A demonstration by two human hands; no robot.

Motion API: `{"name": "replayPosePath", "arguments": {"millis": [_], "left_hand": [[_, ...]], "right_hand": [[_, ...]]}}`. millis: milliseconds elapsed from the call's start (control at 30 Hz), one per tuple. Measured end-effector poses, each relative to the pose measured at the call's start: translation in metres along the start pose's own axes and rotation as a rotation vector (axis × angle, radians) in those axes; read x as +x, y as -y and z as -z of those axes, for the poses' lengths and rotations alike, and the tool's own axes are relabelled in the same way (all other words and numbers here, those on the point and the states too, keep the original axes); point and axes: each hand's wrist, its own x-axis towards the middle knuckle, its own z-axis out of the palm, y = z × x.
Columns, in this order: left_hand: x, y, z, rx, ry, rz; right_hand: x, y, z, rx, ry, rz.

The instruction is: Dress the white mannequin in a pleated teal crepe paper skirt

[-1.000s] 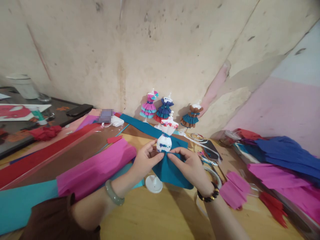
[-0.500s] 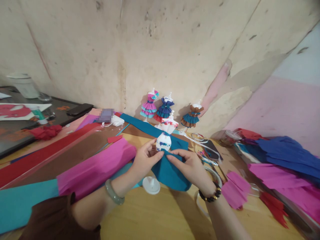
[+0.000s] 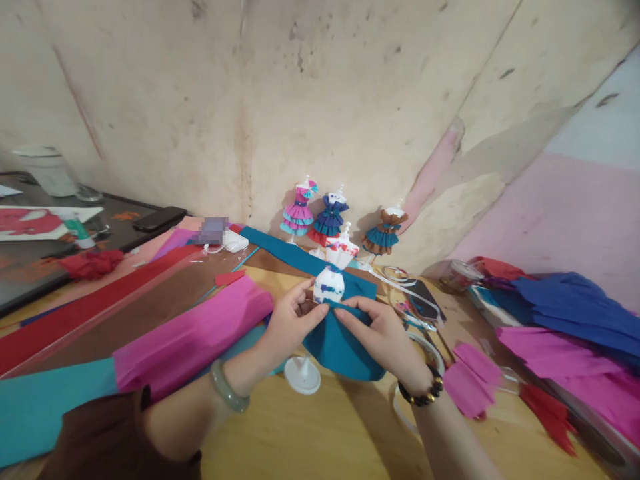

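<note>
A small white dress form (image 3: 329,285) with red and blue smears tilts between my hands, its round white base (image 3: 303,377) toward me. Teal crepe paper (image 3: 340,347) hangs from its lower part. My left hand (image 3: 295,317) is closed, thumb and fingers pinching the paper's top edge against the form. On the other side, my right hand (image 3: 377,330) pinches the same edge between thumb and forefinger. The form's stem is hidden behind the paper.
Against the wall stand a pink dressed form (image 3: 299,213), a blue one (image 3: 330,217) and a brown-and-teal one (image 3: 384,232). Crepe strips, including a magenta piece (image 3: 195,337), lie left. A phone (image 3: 425,299), a tape roll (image 3: 427,350) and a blue crepe stack (image 3: 575,310) are right.
The dress form has tilted slightly, its top shifting a little to the right and its base showing a bit differently. Both hands keep their pinch on the teal paper.
</note>
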Motion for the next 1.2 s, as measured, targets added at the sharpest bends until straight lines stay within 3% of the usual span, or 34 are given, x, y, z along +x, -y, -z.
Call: {"name": "replayPosePath", "arguments": {"millis": [233, 500, 800, 1200], "left_hand": [[0.0008, 0.0000, -0.0006, -0.047, 0.029, -0.007], [0.0004, 0.0015, -0.0008, -0.016, -0.037, 0.004], [0.0015, 0.0014, 0.0000, -0.017, -0.041, -0.016], [-0.0002, 0.0009, -0.0009, -0.061, -0.021, 0.011]], "right_hand": [[-0.0015, 0.0013, -0.0014, 0.003, -0.009, 0.003], [-0.0003, 0.0023, -0.0032, -0.096, -0.101, -0.010], [-0.0018, 0.0027, -0.0018, -0.011, -0.071, 0.062], [0.0017, -0.0011, -0.0035, -0.024, -0.108, -0.010]]}}
